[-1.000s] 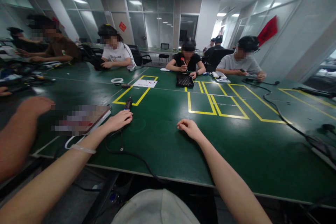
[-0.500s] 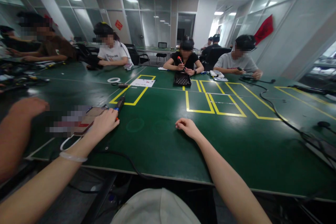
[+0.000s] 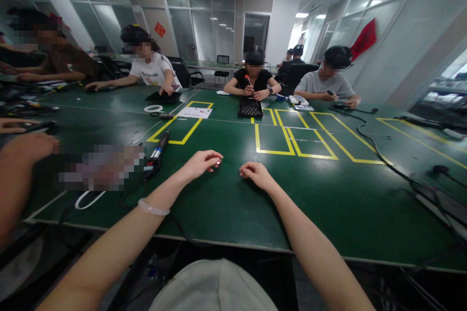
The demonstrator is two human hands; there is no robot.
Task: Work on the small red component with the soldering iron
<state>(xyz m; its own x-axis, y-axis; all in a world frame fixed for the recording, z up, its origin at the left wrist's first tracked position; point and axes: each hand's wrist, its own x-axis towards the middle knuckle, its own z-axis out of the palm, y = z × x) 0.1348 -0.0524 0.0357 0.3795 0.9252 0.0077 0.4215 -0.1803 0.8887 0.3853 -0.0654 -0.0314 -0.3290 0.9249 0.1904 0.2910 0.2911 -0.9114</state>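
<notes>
glass-walled room, green table (image 3: 233, 206) beneath left hand (image 3: 200, 164) and right hand (image 3: 256, 175).

Single view, head-worn: sited at the near edge of the large green flat table (image 3: 233, 204), facing forward and down toward its far edge; left hand (image 3: 199, 164) and right hand (image 3: 257, 175) close in front.

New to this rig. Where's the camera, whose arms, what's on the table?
No machine: one camera sits on a person's head, looking forward and down. The two bare arms are that person's own. The left hand, bracelet on its wrist, and the right hand are loosely curled low over the green table. Something tiny glints at the left fingertips; I cannot tell what. A corded tool lies just left of it, untouched. Other people work across the table.
</notes>
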